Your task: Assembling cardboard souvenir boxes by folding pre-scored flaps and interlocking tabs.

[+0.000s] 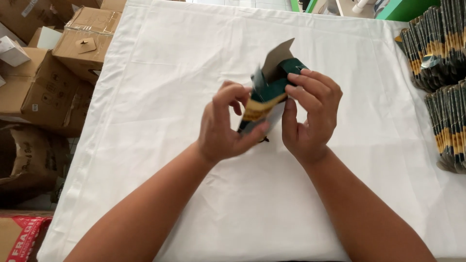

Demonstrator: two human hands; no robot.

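Two bare hands meet above a table draped in a white cloth [233,204], working a small dark green and gold carton [270,92] held in the air between them. The left hand [224,127] curls around the carton's lower end, thumb pressed against its face. The right hand [310,112] pinches the upper end, fingers bent over the top (one grey flap stands open). Stacks of flat green and gold cartons [442,73] sit at the table's right edge. Brown cardboard boxes [63,63] crowd the floor on the left.
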